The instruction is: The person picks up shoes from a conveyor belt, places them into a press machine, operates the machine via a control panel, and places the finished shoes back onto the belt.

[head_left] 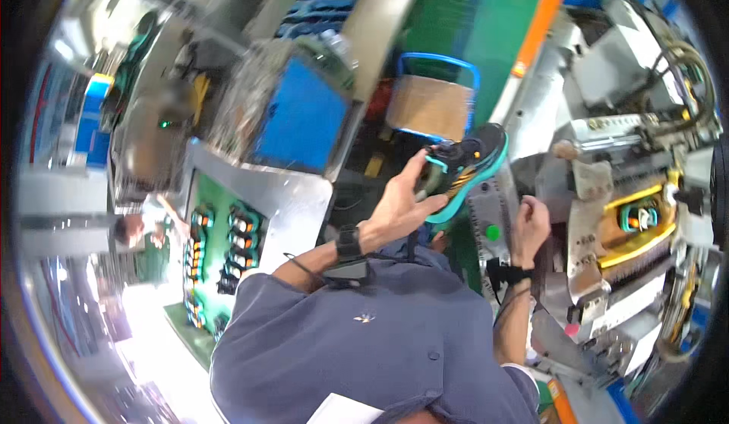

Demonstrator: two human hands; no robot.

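My left hand (401, 200) is raised in front of me and grips a black sports shoe (465, 167) with a teal sole and orange accents. The fingers wrap its heel end and the sole faces right. A black band sits on that wrist. My right hand (530, 225) is curled into a fist just right of the shoe, close to a grey machine panel with a round green button (493, 233). Nothing shows in that fist. It also wears a black wrist strap.
A large metal machine (607, 196) fills the right side, with a yellow-rimmed fixture (642, 219). On the left, a green rack (220, 249) carries several dark and orange items. Behind stand a blue panel (300, 116) and a cardboard box (429, 107) on a blue cart.
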